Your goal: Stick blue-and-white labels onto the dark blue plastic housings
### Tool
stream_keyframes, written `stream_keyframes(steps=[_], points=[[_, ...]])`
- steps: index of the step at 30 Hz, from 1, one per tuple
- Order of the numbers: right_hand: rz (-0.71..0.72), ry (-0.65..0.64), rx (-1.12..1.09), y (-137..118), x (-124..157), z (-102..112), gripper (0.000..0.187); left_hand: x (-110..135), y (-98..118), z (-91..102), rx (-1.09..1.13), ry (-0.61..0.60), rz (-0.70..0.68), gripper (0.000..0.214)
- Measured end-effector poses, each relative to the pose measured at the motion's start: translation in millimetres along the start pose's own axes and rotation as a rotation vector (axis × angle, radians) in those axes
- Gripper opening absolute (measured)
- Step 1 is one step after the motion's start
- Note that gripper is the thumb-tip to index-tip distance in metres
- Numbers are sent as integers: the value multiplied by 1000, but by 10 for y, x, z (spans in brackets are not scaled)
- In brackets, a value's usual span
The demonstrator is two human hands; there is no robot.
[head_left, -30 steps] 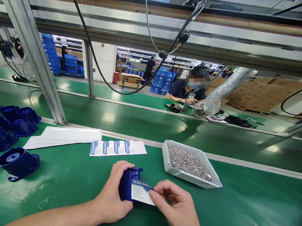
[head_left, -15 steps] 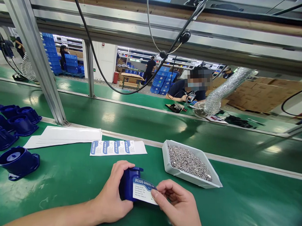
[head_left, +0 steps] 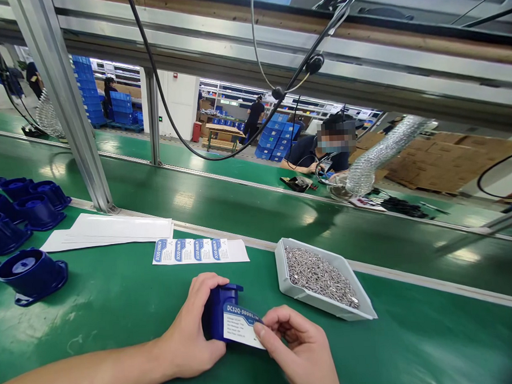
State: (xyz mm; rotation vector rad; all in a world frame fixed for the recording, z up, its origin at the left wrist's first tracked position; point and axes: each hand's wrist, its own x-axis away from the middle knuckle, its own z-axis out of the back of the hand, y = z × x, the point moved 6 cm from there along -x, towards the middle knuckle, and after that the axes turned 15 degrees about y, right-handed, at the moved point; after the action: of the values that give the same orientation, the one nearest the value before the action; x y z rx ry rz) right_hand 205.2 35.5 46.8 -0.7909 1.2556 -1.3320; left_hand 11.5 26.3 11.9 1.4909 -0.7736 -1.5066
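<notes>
My left hand (head_left: 197, 327) is wrapped round a dark blue plastic housing (head_left: 218, 298), tilted on its side just above the green bench. Thumb and forefinger of my right hand (head_left: 299, 343) pinch the right end of a white-and-blue label (head_left: 239, 324) printed "DC52Q-5000L/H". The label's left end lies against the housing's side, while its right end stands away from it. Beyond my hands lies a sheet of labels (head_left: 199, 251) with several stickers in a row.
Several blue housings (head_left: 32, 272) stand at the left. White backing sheets (head_left: 117, 227) lie behind them. A pale tray (head_left: 329, 307) of small metal screws sits to the right. A metal post (head_left: 68, 109) rises at the left; a black cable (head_left: 163, 111) hangs ahead. Across the bench sits a co-worker (head_left: 313, 152).
My right hand has shifted slightly left with the label's free end, and the label sits a little further left on the housing. My left hand holds the housing in the same place.
</notes>
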Motion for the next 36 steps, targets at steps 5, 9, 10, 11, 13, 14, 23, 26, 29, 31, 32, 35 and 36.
stream_keyframes(steps=[5,9,10,11,13,14,23,26,29,31,32,35,36], points=[[3,-5,3,-4,0,-5,33,3,1,3,-9,-4,4,99],[1,-5,0,-8,3,-9,34,-10,3,3,-13,-1,3,98],[0,-6,4,-4,3,-8,34,-15,2,0,-12,-4,4,98],[-2,-6,7,1,2,-7,34,-18,2,-3,-9,-6,5,98],[-1,-8,13,10,-1,-4,35,-22,2,-1,-4,-4,7,98],[-1,-10,15,14,-3,-4,35,-21,4,1,-3,-2,5,98],[-19,-15,29,3,-4,-8,35,-10,9,4,3,-5,8,98],[-27,-15,39,7,-3,-9,36,-21,-5,1,-5,-7,7,98],[-25,-13,44,7,-5,-9,36,-16,-21,2,-5,-5,7,98],[-27,-13,43,9,-5,-10,36,-5,-27,1,-4,-4,10,99],[-29,-13,43,11,-5,-11,36,0,-28,-1,-6,-6,12,99],[-26,-14,46,9,-3,-11,36,7,-12,-3,-10,-8,7,99],[-25,-13,47,7,-2,-10,36,7,-5,-3,-12,-7,2,99]])
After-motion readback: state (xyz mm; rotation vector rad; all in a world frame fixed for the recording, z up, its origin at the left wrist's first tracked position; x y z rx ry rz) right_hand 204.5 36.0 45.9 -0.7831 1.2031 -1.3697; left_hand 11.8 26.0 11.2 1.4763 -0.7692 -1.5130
